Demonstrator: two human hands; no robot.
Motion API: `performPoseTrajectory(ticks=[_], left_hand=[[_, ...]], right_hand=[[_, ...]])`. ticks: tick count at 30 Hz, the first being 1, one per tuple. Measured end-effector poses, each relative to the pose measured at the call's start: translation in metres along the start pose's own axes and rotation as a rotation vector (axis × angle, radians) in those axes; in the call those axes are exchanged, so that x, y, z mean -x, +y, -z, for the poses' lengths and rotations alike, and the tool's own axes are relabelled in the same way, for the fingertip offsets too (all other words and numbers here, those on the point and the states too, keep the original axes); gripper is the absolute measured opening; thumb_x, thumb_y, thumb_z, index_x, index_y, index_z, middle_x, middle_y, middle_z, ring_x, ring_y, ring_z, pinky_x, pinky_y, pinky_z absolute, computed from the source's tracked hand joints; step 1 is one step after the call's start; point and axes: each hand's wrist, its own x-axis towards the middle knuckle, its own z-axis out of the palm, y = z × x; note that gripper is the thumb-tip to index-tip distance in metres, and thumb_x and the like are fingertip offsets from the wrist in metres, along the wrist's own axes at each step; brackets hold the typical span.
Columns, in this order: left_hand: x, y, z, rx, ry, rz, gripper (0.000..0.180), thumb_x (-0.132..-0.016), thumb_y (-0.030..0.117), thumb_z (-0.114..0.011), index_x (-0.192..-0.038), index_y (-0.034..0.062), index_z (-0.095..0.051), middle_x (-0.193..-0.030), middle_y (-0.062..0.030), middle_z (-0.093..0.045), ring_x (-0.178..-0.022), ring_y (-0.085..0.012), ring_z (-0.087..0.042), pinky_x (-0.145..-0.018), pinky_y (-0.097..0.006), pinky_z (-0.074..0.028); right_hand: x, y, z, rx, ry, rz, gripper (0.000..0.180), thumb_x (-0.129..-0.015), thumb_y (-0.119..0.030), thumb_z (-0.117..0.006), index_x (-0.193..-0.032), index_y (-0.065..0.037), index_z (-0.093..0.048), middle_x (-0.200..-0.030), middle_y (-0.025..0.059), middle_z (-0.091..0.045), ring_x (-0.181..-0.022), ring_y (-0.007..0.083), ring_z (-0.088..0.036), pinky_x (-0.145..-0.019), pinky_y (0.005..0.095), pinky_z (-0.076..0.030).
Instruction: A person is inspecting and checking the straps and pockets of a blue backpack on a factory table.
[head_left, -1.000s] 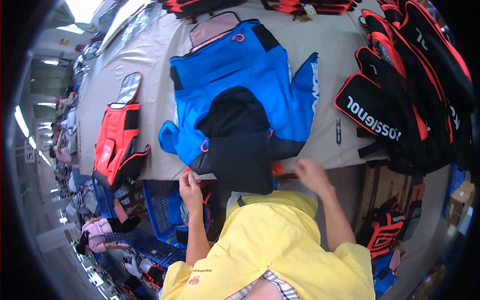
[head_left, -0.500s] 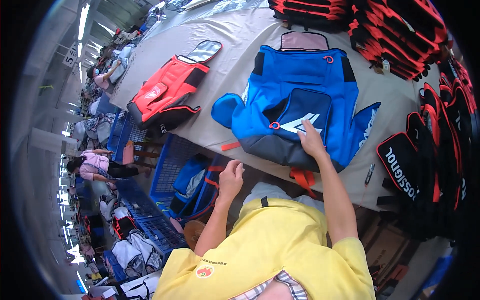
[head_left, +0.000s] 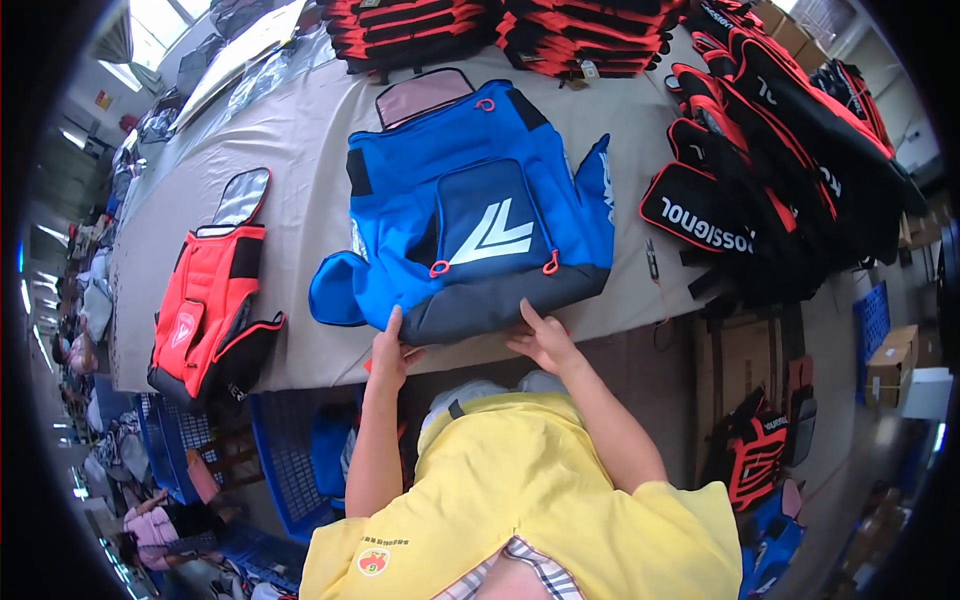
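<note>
A big blue backpack [head_left: 400,210] lies on the cloth-covered table in front of me, its pale-lined top flap folded out at the far end. Its dark pocket with a white emblem faces up, with red zip pulls near it. My left hand [head_left: 391,352] grips the left part of the dark grey bottom edge, thumb on top. At the right part of that same edge my right hand [head_left: 545,342] has its thumb over the fabric and fingers beneath. Some fingertips are hidden by the bag.
To the left lies a smaller red backpack [head_left: 205,300]. Stacked black-and-red bags [head_left: 590,35] stand at the far edge, and more black bags [head_left: 760,190] pile up on the right. A small cutter [head_left: 652,262] rests on the table [head_left: 300,355]. Blue crates [head_left: 280,450] stand below left.
My right hand has left the front pocket for the bottom edge, and my left hand has come up to that edge. The view has turned right; a second zip pull now shows.
</note>
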Motion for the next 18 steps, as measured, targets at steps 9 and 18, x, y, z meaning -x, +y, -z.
performPoseTrajectory(ticks=[9,18], left_hand=[[-0.042,-0.04,0.013,0.034,-0.157,0.064,0.051,-0.106,0.052,-0.076,-0.136,0.0121,-0.065,-0.122,-0.0052,-0.077,-0.103,-0.0237,-0.075,-0.086,-0.047,-0.061],[-0.046,-0.045,0.017,0.059,-0.128,0.0,0.049,-0.104,0.043,-0.081,-0.132,0.0062,-0.065,-0.107,-0.006,-0.073,-0.091,-0.0241,-0.07,-0.076,-0.042,-0.059]], right_hand=[[-0.032,0.057,0.005,0.117,0.306,0.155,0.058,-0.105,-0.047,-0.08,-0.144,-0.009,-0.06,-0.132,0.0103,-0.072,-0.112,0.0308,-0.072,-0.094,0.0496,-0.063],[-0.043,0.05,-0.001,0.204,0.388,0.067,0.057,-0.106,-0.049,-0.078,-0.14,-0.007,-0.061,-0.132,0.0107,-0.072,-0.109,0.0308,-0.074,-0.091,0.0473,-0.065]])
